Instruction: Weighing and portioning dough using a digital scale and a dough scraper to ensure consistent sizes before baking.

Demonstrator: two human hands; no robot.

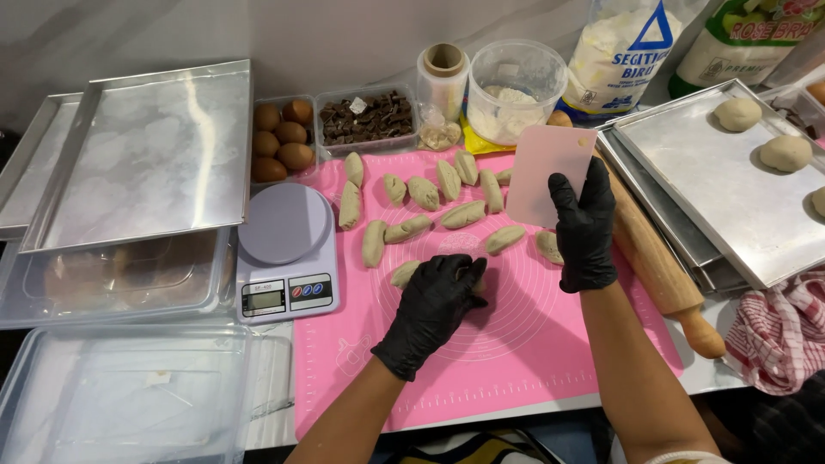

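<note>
On the pink silicone mat (516, 344) across the counter (713, 374): left hand (432, 311) in a black glove, fingers curled down over a pale dough piece (405, 273), most of it hidden under the palm, only one end showing. Right hand (584, 230), gloved too, fingers closed on the lower edge of a pale pink scraper (547, 172) held upright, its bottom part covered by the glove. Beyond the hands, a scatter of oblong dough portions (424, 192), one partly tucked behind the scraper. Beside the mat on the left, a lilac kitchen scale (286, 249). Along the mat's right edge, a wooden rolling pin (657, 262), upper end lost behind the right hand. Farther right, a metal tray (722, 206) with round dough balls (785, 153), one cut off by the frame edge. Under the stacked trays at left, contents of the clear lidded boxes (120, 279) too hazy to make out.
</note>
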